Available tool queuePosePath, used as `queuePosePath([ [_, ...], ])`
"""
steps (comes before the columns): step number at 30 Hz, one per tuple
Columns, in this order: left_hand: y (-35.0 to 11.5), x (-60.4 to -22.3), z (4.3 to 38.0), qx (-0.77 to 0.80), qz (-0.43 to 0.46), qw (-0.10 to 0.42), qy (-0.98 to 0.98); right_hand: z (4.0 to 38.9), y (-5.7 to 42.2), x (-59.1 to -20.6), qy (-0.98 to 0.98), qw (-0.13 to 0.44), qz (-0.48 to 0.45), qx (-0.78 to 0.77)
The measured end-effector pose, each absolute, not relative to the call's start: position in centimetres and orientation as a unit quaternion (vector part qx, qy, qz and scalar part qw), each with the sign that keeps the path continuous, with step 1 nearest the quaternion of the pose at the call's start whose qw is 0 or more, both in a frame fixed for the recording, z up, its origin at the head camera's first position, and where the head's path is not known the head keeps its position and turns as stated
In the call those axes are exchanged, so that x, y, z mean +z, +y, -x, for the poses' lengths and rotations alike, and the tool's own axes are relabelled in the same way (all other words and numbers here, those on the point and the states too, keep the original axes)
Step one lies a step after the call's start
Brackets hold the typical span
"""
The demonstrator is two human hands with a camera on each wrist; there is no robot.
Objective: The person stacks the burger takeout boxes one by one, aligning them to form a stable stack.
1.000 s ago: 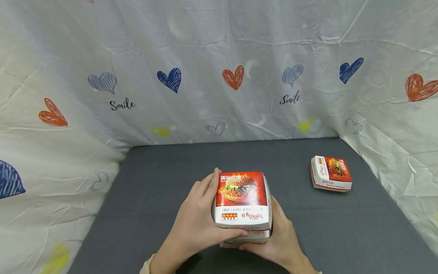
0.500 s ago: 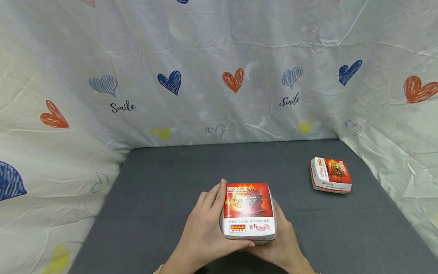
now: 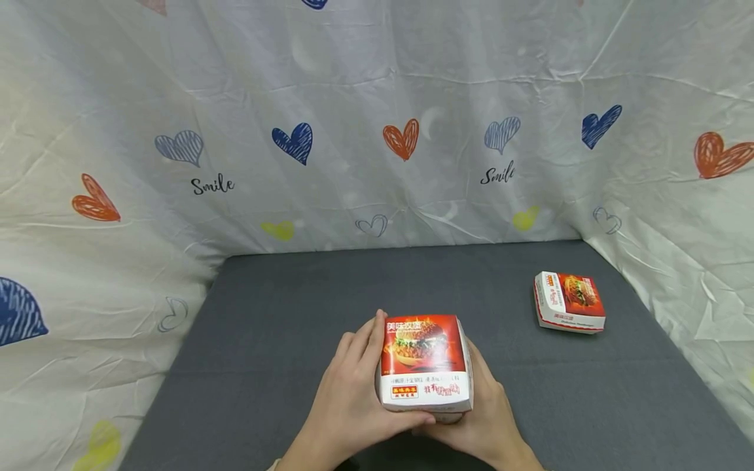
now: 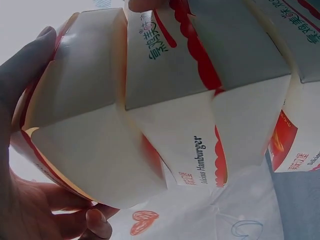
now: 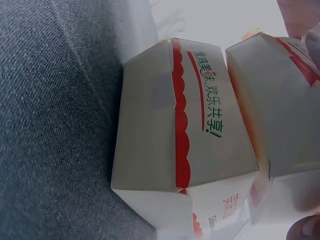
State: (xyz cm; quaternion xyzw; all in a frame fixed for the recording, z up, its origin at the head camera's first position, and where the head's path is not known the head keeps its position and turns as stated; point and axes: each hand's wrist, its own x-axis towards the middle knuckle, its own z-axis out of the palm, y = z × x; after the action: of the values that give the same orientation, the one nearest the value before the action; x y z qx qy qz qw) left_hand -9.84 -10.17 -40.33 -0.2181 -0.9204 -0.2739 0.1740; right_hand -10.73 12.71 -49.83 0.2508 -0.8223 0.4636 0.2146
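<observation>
Burger boxes, white and red with a burger picture on the lid, stand stacked close in front of me. My left hand (image 3: 347,392) grips the top box (image 3: 423,363), fingers along its left side and thumb across its front. My right hand (image 3: 485,412) holds the middle box (image 5: 285,110) from the right; in the head view the top box hides most of it. In the right wrist view a lower box (image 5: 215,150) shows beneath, close over the grey table. The left wrist view shows the boxes side by side, the top box (image 4: 85,85) between left thumb and fingers.
Another burger box (image 3: 570,302) lies on the right part of the dark grey table (image 3: 283,314). A white curtain (image 3: 347,72) printed with hearts and "Smile" surrounds the table at the back and both sides.
The top box and both hands have shifted towards me and slightly right, then settled a little left. The lower boxes' fronts, visible a second ago, are now mostly covered.
</observation>
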Motion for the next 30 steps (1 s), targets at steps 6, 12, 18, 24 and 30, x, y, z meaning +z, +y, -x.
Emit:
queuePosePath([
  [6,-10.3,-40.3,9.8,-0.277,0.211,0.169,-0.922,10.5,13.4,-50.0,-0.827,0.206,-0.245,0.463],
  [12,-10.3,-40.2,9.8,-0.272,0.207,0.172,-0.924,10.3,14.7,-50.5,-0.807,0.235,-0.253,0.479],
  [18,-10.3,-40.2,9.8,-0.269,0.2,0.17,-0.927,11.2,17.0,-50.4,-0.786,0.315,-0.226,0.481],
  [24,-10.3,-40.2,9.8,-0.273,0.2,0.173,-0.925,13.4,21.4,-49.8,-0.801,0.356,-0.175,0.448],
  [30,-10.2,-40.3,9.8,-0.276,0.206,0.171,-0.923,15.7,25.7,-48.7,-0.849,0.351,-0.103,0.38],
])
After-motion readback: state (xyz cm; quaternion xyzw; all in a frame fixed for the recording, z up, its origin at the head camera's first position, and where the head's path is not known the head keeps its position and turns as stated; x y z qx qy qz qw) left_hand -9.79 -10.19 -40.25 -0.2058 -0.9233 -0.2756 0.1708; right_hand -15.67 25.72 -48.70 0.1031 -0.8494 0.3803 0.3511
